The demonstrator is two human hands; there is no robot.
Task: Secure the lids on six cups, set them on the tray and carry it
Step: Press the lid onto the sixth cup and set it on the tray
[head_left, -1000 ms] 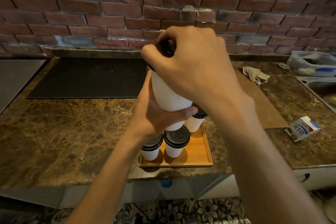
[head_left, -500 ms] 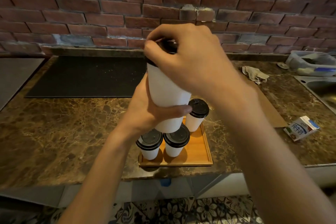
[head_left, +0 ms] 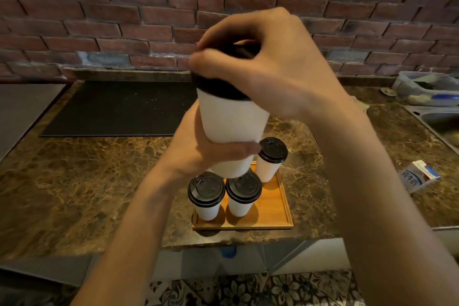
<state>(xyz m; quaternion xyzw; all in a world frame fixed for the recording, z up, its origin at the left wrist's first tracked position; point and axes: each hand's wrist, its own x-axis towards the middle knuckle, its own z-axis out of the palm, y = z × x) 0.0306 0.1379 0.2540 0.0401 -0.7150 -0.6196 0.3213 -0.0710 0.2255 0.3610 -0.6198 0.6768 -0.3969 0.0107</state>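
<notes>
A white paper cup (head_left: 232, 122) is held up in the air above the wooden tray (head_left: 275, 211). My left hand (head_left: 198, 149) grips the cup round its lower body. My right hand (head_left: 268, 62) curls over its black lid (head_left: 218, 87) and clasps the rim. Three lidded white cups stand on the tray: one front left (head_left: 206, 192), one front middle (head_left: 243, 191), one at the back right (head_left: 272, 154). My hands and the raised cup hide the tray's back left part.
The tray sits near the front edge of a brown marble counter (head_left: 87, 181). A black mat (head_left: 119, 107) lies at the back left, a small milk carton (head_left: 418, 176) at the right, a sink (head_left: 442, 122) and a plastic tub (head_left: 427, 89) at the far right. A brick wall stands behind.
The cup and both hands have risen slightly and shifted left, uncovering the back right cup's lid. My right hand's fingers have moved round the lid's rim.
</notes>
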